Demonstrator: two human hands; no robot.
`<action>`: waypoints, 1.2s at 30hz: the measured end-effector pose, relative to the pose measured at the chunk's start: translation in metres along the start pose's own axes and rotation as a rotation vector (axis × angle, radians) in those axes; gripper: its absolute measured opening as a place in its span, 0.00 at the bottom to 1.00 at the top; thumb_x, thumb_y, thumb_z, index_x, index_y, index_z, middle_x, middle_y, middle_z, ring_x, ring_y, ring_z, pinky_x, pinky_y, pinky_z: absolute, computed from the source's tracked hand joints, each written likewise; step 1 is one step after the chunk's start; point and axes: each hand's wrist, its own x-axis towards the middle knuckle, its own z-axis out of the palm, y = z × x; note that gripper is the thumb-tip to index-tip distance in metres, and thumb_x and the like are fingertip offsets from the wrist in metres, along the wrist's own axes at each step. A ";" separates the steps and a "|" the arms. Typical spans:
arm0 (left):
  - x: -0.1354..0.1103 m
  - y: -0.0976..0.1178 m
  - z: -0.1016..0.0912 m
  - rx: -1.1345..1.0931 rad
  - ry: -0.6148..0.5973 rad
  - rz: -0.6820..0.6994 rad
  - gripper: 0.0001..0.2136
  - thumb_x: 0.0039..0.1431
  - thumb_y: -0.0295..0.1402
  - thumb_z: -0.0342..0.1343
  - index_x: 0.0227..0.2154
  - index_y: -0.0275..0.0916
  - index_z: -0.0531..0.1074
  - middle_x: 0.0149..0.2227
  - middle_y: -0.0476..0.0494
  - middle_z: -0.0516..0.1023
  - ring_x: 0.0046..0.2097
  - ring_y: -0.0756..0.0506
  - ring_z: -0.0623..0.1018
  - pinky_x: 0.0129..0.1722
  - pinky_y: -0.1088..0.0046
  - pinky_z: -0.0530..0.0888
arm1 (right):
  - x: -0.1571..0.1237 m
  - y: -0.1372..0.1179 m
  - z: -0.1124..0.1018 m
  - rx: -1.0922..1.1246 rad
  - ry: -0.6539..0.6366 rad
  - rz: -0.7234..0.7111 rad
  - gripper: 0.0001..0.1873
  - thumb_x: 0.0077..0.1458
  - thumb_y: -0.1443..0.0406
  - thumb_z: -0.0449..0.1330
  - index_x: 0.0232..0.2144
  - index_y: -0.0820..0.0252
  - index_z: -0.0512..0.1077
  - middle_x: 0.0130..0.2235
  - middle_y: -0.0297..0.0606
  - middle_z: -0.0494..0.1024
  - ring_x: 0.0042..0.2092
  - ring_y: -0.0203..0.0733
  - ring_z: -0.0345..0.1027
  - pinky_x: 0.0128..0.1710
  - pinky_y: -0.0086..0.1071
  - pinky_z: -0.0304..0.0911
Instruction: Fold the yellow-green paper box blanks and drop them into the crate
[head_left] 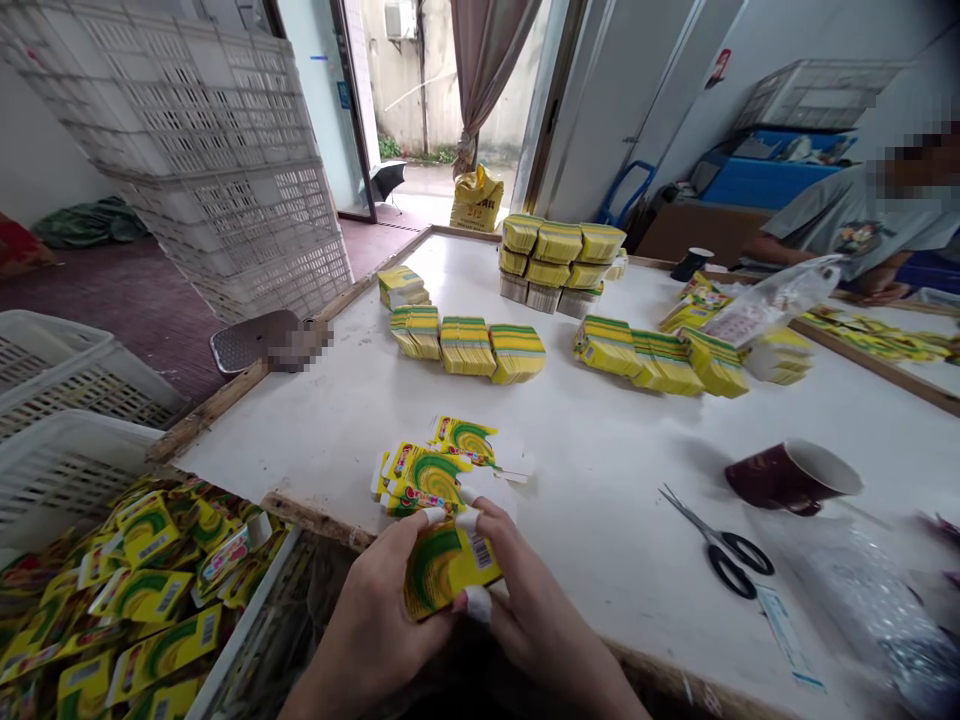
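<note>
A small yellow and green carton (442, 575) with a barcode is held between my two hands at the front edge of the table. My left hand (382, 590) grips its left side, the thumb along the top edge. On the right side, my right hand (517, 590) has its fingers closed on the same carton; white coverings wrap several fingertips. Just beyond my fingers lies a loose pile of flat cartons (427, 470) in the same print. Part of the carton's lower side is hidden by my hands.
Bundled carton stacks (465, 345) stand across the white table (600, 460). Scissors (720, 550), a dark mug (787, 475) and a clear plastic bag (862, 600) lie right. A crate (247, 610) of cartons sits lower left. Crates tower (225, 150) behind. A person (862, 220) sits at right.
</note>
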 end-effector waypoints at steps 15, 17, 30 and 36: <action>0.015 -0.031 -0.059 -1.576 0.701 -0.509 0.29 0.51 0.56 0.58 0.44 0.34 0.72 0.31 0.43 0.77 0.30 0.48 0.76 0.28 0.75 0.78 | 0.046 0.032 0.027 -0.449 0.124 0.157 0.29 0.48 0.80 0.57 0.54 0.64 0.64 0.47 0.49 0.75 0.48 0.54 0.66 0.50 0.51 0.66; 0.014 -0.034 -0.048 -1.580 0.598 -0.490 0.24 0.49 0.51 0.63 0.40 0.35 0.74 0.28 0.46 0.75 0.27 0.50 0.74 0.26 0.75 0.76 | 0.045 0.032 0.027 -0.433 0.124 0.148 0.31 0.46 0.80 0.56 0.54 0.63 0.62 0.47 0.47 0.73 0.49 0.53 0.65 0.52 0.49 0.66; -0.006 0.002 0.022 -1.093 0.500 -0.149 0.35 0.39 0.63 0.62 0.47 0.44 0.76 0.47 0.42 0.78 0.49 0.36 0.76 0.46 0.63 0.77 | 0.014 -0.022 0.051 0.320 0.080 0.114 0.37 0.41 0.79 0.55 0.54 0.53 0.60 0.39 0.34 0.68 0.36 0.38 0.65 0.37 0.29 0.68; 0.006 0.022 0.019 -1.277 0.543 -0.189 0.24 0.43 0.58 0.63 0.32 0.41 0.72 0.30 0.51 0.68 0.32 0.49 0.72 0.35 0.75 0.76 | 0.009 -0.028 0.069 0.557 0.071 0.123 0.30 0.38 0.73 0.59 0.48 0.54 0.67 0.39 0.34 0.72 0.38 0.41 0.68 0.39 0.30 0.68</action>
